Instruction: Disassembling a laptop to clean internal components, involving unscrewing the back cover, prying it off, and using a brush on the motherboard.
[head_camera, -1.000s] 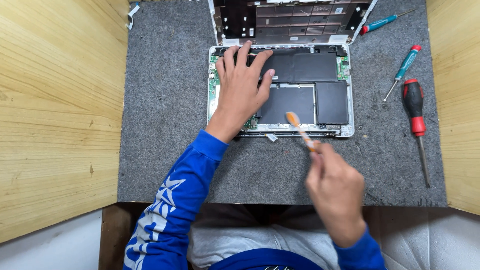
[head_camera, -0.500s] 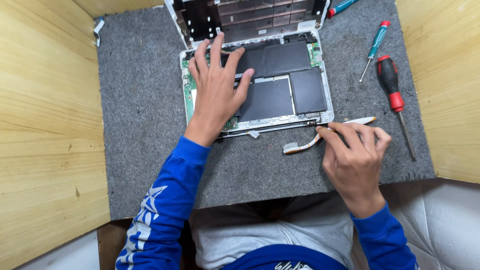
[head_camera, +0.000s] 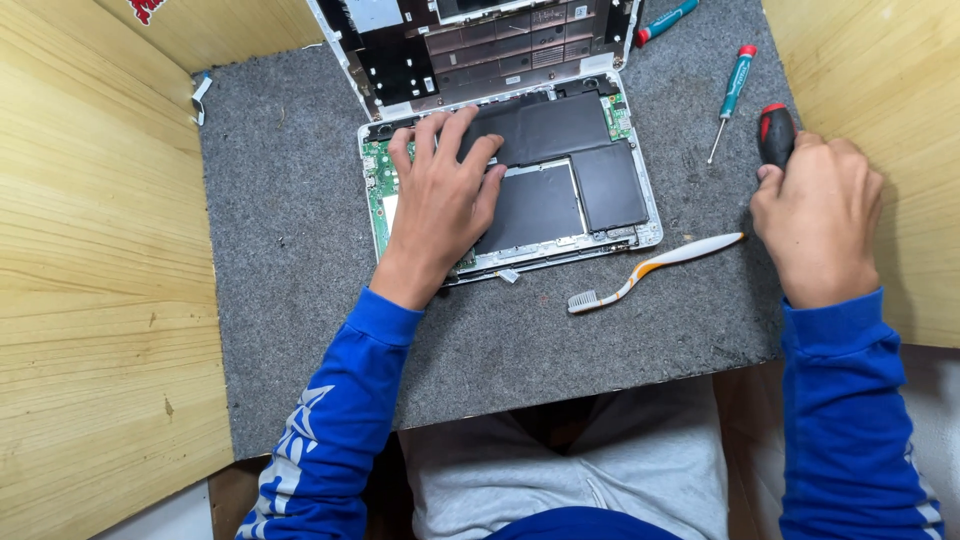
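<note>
- The opened laptop base (head_camera: 560, 180) lies on the mat (head_camera: 280, 280), which covers the bench (head_camera: 90, 300).
- The detached cover (head_camera: 480, 40) lies just behind the base.
- The left hand (head_camera: 440, 200) rests flat on the base's left half.
- The toothbrush (head_camera: 650, 270) lies on the mat, just in front of the base's right corner.
- The right hand (head_camera: 820, 215) is right of the toothbrush, on the large screwdriver (head_camera: 775, 135).
- The small screwdriver (head_camera: 732, 95) lies between base and large screwdriver.
</note>
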